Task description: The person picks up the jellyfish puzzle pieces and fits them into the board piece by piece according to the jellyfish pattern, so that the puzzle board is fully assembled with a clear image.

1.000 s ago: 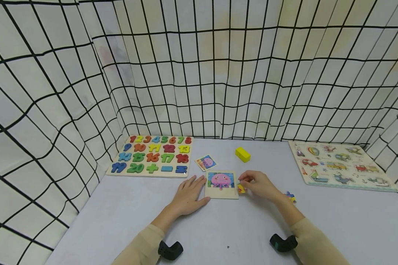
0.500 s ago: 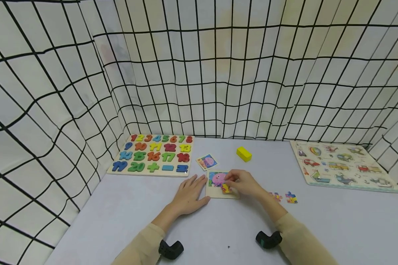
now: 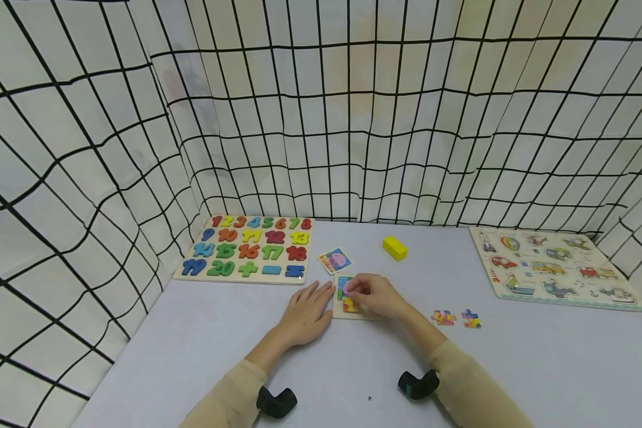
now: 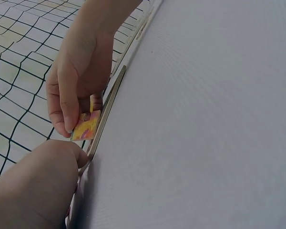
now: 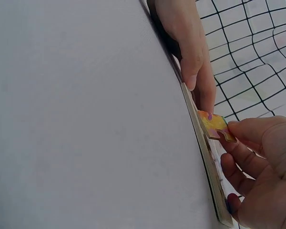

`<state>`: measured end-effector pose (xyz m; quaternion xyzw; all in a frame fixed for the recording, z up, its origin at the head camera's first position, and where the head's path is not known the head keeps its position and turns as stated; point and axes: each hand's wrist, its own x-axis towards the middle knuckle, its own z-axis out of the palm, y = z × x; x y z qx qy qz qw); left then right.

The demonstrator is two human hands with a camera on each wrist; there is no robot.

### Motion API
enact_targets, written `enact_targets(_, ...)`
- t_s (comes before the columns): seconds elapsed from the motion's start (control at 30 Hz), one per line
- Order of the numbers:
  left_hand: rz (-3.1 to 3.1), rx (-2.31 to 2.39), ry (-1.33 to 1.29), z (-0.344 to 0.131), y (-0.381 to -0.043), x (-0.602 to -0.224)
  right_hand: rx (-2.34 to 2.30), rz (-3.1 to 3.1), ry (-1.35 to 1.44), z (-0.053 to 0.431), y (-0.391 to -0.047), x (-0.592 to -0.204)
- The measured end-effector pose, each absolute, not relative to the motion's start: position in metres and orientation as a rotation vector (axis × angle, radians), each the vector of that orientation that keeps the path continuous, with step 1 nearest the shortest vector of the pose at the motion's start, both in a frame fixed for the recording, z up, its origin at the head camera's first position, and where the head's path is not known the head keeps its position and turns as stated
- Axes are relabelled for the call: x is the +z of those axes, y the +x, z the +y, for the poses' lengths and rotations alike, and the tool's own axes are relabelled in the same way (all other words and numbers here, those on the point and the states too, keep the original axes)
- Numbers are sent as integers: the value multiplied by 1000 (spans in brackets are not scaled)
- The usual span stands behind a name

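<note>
Lower centre of frame, we note right hand [image 3: 378, 297] pinching yellow puzzle piece [image 3: 349, 305] over the board [image 3: 339, 313], left hand [image 3: 306, 315] outstretched by its left edge: a fitting step, we judge, next needing careful alignment.

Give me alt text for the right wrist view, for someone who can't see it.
The right hand pinches a yellow puzzle piece, tilted over a wooden board seen nearly edge-on. The left hand is at the board's far end, with black netting behind.
</note>
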<state>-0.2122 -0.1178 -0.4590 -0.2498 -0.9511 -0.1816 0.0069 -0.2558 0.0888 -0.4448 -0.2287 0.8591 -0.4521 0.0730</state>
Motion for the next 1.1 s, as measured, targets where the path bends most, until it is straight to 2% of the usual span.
enact_targets(0.6, -2956, -575, -783, -118, -213, -459, -1283, 2637, -722, 77, -257, -448)
enact_targets(1.1, -2963, -572, -776, -117, -212, -459, -1137, 2796, -858, 74, -257, -451)
